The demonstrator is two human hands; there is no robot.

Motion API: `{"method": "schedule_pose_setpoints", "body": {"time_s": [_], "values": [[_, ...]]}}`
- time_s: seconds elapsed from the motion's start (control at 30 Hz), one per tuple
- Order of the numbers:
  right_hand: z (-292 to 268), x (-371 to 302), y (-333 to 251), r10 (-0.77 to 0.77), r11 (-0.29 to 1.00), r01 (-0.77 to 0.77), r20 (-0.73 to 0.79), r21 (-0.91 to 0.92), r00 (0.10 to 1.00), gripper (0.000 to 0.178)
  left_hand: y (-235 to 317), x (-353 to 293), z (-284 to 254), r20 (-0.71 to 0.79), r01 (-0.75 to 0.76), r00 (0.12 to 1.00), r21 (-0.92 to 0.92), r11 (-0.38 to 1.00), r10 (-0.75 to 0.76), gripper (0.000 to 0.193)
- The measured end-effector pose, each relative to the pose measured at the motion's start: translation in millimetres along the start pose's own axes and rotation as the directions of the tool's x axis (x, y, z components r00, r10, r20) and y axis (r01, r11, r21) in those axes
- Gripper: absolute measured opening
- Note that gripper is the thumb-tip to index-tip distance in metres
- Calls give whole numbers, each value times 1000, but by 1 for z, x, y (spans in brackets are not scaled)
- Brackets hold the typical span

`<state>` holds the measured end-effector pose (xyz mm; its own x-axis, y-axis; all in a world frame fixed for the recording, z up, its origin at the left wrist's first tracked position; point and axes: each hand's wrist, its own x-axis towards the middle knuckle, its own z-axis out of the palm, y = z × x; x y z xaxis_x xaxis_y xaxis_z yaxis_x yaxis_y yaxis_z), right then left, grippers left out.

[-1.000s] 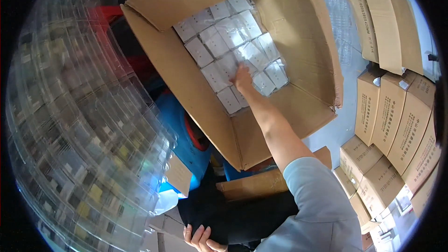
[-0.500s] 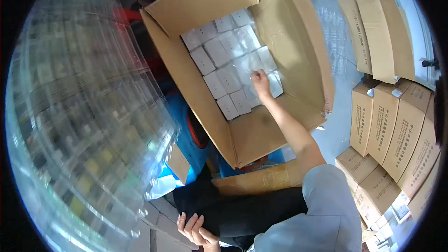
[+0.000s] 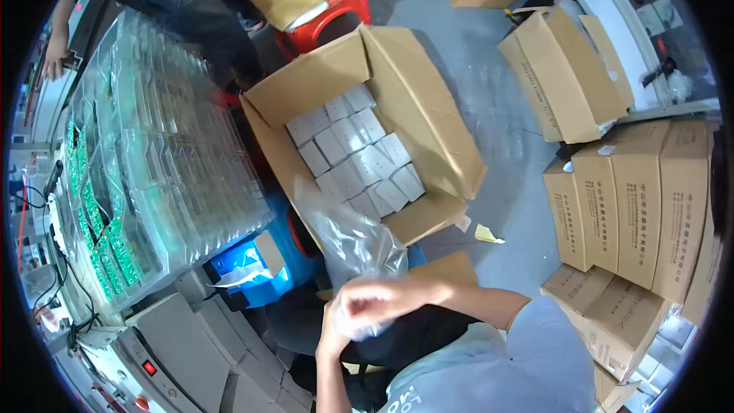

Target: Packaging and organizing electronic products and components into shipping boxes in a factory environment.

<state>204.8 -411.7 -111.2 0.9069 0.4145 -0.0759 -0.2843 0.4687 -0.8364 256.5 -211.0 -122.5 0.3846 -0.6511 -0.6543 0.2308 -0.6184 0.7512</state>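
Observation:
In front of my body, my right hand is curled closed around a clear plastic bag, which spreads up over the carton's near edge. Close against it, my left hand grips the lower, bunched part of the bag; its fingers are mostly hidden. Beyond the bag stands an open cardboard carton. Rows of small white boxes lie flat inside it, and the bag covers part of the nearest ones.
Stacked clear plastic trays rise at the left, beside green circuit boards. A red stool bears a taped package. Brown cartons line the right; an open carton stands behind them. Another person's hand shows far left.
My right hand has come out of the carton, bringing clear plastic toward me. My left hand has risen from my leg to meet it. The view has swung, showing more of the room.

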Motion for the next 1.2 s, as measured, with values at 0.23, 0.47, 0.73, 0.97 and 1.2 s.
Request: {"method": "schedule_pose_setpoints", "body": {"time_s": [0.23, 0.47, 0.73, 0.97, 1.2], "values": [[-26, -46, 53, -118, 799, -93, -306, -594, 945, 89, -25, 20, 34, -362, -236, 930, -458, 857, 63, 33], [4, -11, 66, 1, 981, -109, -559, -160, 829, 42, -22, 29, 25, -513, -482, 839, -542, 689, 184, 48], [-16, 3, 66, -584, 705, 84, -509, -704, 633, 32, -15, 29, 28, -117, -105, 993, -847, 522, 10, 48], [-8, -26, 39, -101, 646, -47, -146, -762, 984, 61, -44, 31, 13, -326, -324, 944, -877, 355, 58, 42], [10, -60, 39, -33, 993, -29, -501, -115, 865, 52, -41, 44, 16, -38, -5, 999, -767, 642, -39, 39]]}}
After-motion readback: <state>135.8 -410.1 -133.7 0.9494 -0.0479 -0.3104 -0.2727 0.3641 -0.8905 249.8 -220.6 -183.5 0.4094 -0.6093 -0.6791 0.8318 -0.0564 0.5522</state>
